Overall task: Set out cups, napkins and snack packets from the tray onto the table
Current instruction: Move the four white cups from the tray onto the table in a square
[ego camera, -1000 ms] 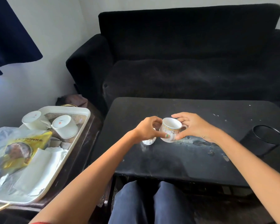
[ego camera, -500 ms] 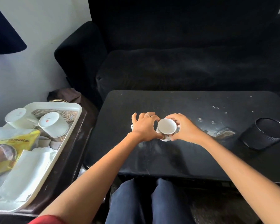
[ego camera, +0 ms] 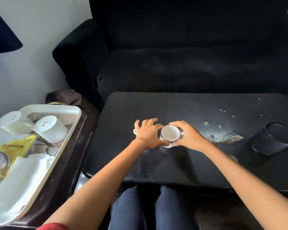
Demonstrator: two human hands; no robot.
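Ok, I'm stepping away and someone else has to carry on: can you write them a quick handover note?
Right hand: gripping a patterned cup, upright, mouth up, at or just above the black table.
Left hand: fingers spread, covering a second cup; only its white edge shows, so the grip is unclear.
Still in the tray on the left: two white cups on their sides, a yellow snack packet, white napkins.
Done: two cups brought over.
Left: the other cups, napkins and snacks.

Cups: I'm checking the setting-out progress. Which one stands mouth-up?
The patterned ceramic cup on the black table, held by the right hand; both white cups in the tray lie tipped over.
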